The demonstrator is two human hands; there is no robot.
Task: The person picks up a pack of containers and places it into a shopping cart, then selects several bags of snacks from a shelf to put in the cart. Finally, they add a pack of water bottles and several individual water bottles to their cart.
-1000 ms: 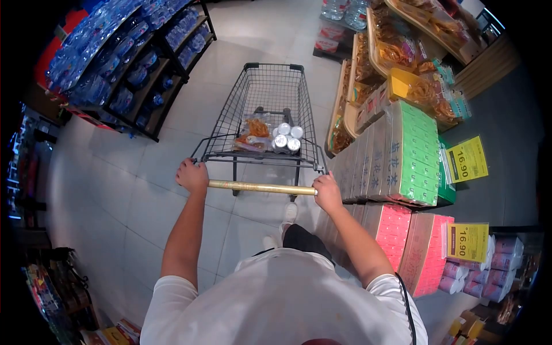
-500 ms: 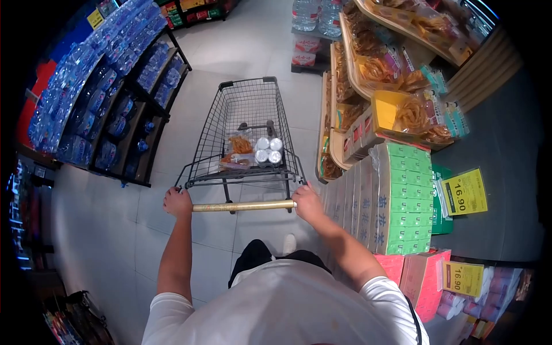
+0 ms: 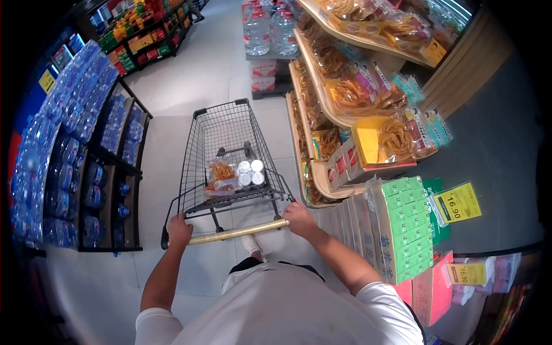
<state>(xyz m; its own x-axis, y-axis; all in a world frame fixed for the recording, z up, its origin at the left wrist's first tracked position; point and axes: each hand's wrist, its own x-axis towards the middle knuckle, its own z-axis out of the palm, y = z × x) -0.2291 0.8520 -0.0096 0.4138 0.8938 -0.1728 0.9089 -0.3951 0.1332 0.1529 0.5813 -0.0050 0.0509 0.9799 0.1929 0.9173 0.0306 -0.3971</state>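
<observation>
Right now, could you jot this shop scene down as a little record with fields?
Place: shop aisle
Left hand: grips handle, left end
Right hand: grips handle, right end
Cart: holds snack bag and cans
Left side: water bottles on shelves
Right side: green boxes, yellow price sign

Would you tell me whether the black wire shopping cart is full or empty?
Nearly empty: the black wire shopping cart holds only an orange snack bag and silver-topped cans.

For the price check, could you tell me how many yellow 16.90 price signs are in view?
2: the upper sign beside the green boxes, the lower sign by the pink boxes. Others may be hidden.
</observation>
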